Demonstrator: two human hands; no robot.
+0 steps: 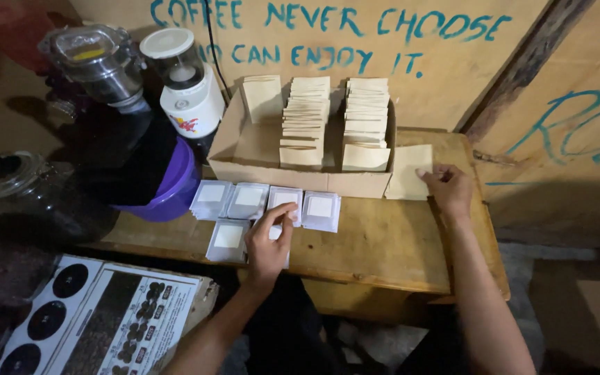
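Observation:
My left hand pinches a white square packet at the front of a wooden table. Several similar white packets lie in a row to its left and right, one more nearer the table's edge. My right hand holds the edge of a tan paper envelope that leans against the right end of an open cardboard box. Inside the box stand rows of tan envelopes.
A white electric grinder and a steel-topped jar stand behind a purple bowl at the left. A dark glass jar sits farther left. A printed box lies below the table. Painted wooden boards form the back wall.

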